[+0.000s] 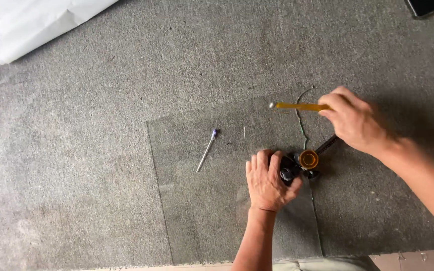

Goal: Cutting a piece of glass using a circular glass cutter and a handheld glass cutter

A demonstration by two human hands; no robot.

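Grey carpet (76, 175) covers the whole work surface. A clear glass sheet (202, 200) lies flat on it, running from centre frame toward 6 o'clock; its left edge is faint but traceable. Left hand (267, 181) sits at about 5 o'clock from frame centre, palm down, fingers pressed together over a black device with a round amber cap (308, 159) that rests on the glass near its right edge. A thin dark bar (326, 145) runs out from that device toward 1 o'clock and passes under the right hand. Right hand (356, 121) is at 3 o'clock, fingers pinched shut around the handle of a slim yellow tool (297, 106), which points toward 9 o'clock and ends in a small metal tip. Whether the tip touches the glass cannot be told. A curved line (301, 120) shows on the glass just below the tool. A small pen with a purple end (207, 150) lies on the glass at 9 o'clock from the left hand, well apart. White sheeting (36, 22) sits at 10 o'clock, a dark phone (427, 6) at 1 o'clock.
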